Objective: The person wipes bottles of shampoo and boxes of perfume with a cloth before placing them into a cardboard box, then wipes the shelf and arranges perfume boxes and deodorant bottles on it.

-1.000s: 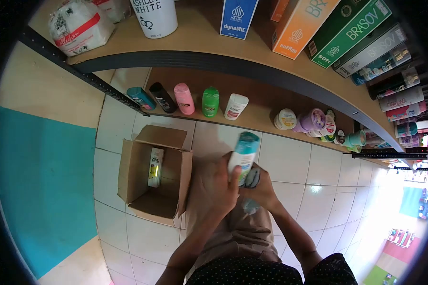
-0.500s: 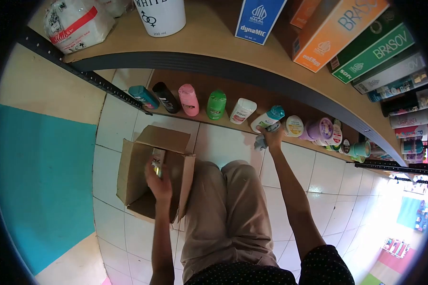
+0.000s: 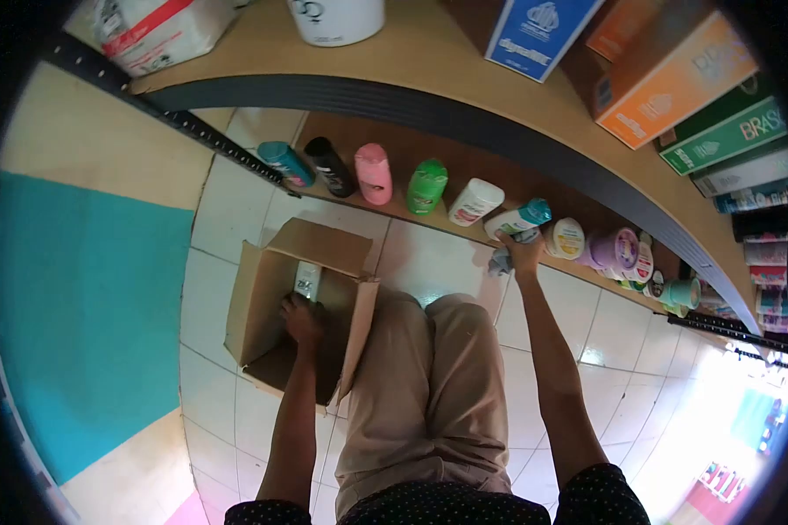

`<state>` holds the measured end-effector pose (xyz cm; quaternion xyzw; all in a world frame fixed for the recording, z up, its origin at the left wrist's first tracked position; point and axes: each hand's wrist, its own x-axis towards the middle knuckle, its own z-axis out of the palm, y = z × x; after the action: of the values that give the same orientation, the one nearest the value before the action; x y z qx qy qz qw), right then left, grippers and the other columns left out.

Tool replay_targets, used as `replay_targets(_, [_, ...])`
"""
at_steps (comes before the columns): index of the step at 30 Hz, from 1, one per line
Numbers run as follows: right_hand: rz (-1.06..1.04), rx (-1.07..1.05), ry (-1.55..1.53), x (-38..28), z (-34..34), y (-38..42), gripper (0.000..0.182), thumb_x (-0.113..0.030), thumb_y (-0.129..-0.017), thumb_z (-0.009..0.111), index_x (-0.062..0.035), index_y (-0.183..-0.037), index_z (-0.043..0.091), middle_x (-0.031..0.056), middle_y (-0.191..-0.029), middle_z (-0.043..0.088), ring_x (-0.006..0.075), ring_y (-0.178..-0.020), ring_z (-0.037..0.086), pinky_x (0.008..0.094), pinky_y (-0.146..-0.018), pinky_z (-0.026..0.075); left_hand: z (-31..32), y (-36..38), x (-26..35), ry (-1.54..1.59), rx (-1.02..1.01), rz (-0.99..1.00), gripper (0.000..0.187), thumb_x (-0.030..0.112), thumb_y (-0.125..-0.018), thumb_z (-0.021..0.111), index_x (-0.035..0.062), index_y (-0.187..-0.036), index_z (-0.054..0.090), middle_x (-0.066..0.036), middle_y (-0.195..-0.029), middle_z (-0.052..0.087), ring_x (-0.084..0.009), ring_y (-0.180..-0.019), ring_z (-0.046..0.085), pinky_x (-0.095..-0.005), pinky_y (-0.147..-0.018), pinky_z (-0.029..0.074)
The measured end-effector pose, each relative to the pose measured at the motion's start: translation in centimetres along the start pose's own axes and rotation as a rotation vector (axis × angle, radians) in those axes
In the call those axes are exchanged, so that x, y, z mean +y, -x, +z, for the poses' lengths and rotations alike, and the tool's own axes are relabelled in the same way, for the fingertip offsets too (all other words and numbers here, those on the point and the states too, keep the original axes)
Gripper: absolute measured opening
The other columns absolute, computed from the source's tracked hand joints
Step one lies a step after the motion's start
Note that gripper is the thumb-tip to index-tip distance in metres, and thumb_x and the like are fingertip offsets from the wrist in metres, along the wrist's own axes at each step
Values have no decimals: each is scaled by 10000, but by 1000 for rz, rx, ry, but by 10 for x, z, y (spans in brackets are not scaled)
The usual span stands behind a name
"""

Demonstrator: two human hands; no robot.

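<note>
Inside the open cardboard box (image 3: 366, 337) on the floor, my left hand (image 3: 302, 319) is closed around the lower end of a white bottle (image 3: 307, 278). My right hand (image 3: 524, 254) is at the lower shelf's front edge, fingers closed on a grey cloth (image 3: 500, 261). It touches the base of a white bottle with a teal cap (image 3: 518, 217), which leans on the shelf. Left of it stand a white bottle (image 3: 476, 202), a green bottle (image 3: 427, 187) and a pink bottle (image 3: 374, 174).
A black bottle (image 3: 329, 167) and a teal bottle (image 3: 286, 164) stand at the shelf's left end. Several tubs, including a yellow-lidded one (image 3: 566, 238), are to the right. The upper shelf (image 3: 411, 66) overhangs, bearing boxes such as an orange one (image 3: 674, 87). A metal post (image 3: 210, 131) rises at left.
My left hand has gone deeper into the box with the white bottle. The whole view has shifted, so shelf and box appear further right. My right hand stays by the teal-capped bottle.
</note>
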<state>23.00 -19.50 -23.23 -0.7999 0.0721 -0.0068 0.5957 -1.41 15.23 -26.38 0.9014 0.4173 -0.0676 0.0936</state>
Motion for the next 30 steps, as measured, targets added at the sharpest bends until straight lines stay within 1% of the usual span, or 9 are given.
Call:
replay_targets(4, [-11, 4, 79, -3, -7, 12, 445, -122, -541, 760, 1, -911, 546, 93, -869, 597, 165, -721, 567, 288, -669, 458, 17, -3, -14, -159, -46, 90, 674, 328, -637, 684, 3, -1127, 353, -213, -1070, 444, -374, -987, 439, -448, -776, 413])
replay_targets(7, [78, 34, 91, 4, -15, 39, 492, -123, -567, 754, 8, -987, 534, 91, -919, 568, 147, -731, 543, 275, -673, 446, 13, 4, -14, 227, -152, -162, 641, 336, -586, 714, -23, -1042, 443, -211, -997, 492, -363, -888, 509, -449, -718, 435])
replay_targets(9, [251, 16, -20, -6, -21, 67, 525, -125, -601, 740, 7, -1056, 514, 83, -931, 550, 127, -747, 521, 258, -669, 432, 18, 2, -22, 143, -209, 132, 503, 301, -558, 727, -25, -896, 549, -208, -854, 565, -342, -749, 571, -417, -641, 462])
replay_targets(13, [354, -10, -204, -33, -46, 119, 487, -149, -675, 674, -14, -1103, 483, 90, -922, 549, 120, -742, 510, 234, -644, 423, -35, 16, 2, 368, -325, -199, 399, 251, -532, 727, 1, -816, 600, -202, -680, 599, -284, -635, 610, -372, -565, 476])
replay_targets(18, [530, -214, -680, -97, -45, 161, 434, -243, -787, 402, -22, -1161, 393, 151, -1036, 501, 165, -778, 510, 270, -716, 425, -93, 51, 13, 936, -214, 1, 334, 173, -614, 709, -1, -860, 563, -119, -681, 598, -201, -584, 598, -324, -509, 483])
replay_targets(20, [482, -301, -705, -142, -19, 183, 401, -140, -782, 356, -14, -1161, 385, 139, -1075, 480, 190, -881, 500, 303, -812, 399, -141, 73, 38, 1313, -328, -46, 281, 121, -682, 675, 6, -894, 532, -68, -686, 575, -147, -585, 578, -276, -484, 481])
replay_targets(22, [354, -463, -274, -197, 7, 205, 415, -52, -771, 357, -20, -1184, 379, 126, -1120, 459, 199, -992, 471, 308, -856, 367, -178, 94, 63, 1432, -385, -21, 312, 219, -759, 626, 1, -948, 509, -55, -752, 563, -100, -627, 551, -243, -492, 459])
replay_targets(26, [-551, -664, 303, -225, 42, 250, 533, 12, -692, 457, -50, -1217, 385, 134, -1258, 376, 259, -1192, 329, 412, -922, 280, -185, 122, 92, 1542, -540, 59, 395, 332, -891, 376, -5, -1081, 459, -54, -934, 526, -110, -862, 476, -238, -751, 387])
replay_targets(30, [-667, -495, 273, -218, 30, 233, 440, 24, -623, 498, -33, -1059, 519, 155, -1256, 376, 321, -1127, 388, 394, -898, 299, -186, 138, 110, 1636, -519, 238, 381, 299, -901, 353, 6, -1135, 419, -50, -996, 491, -122, -912, 440, -237, -794, 356])
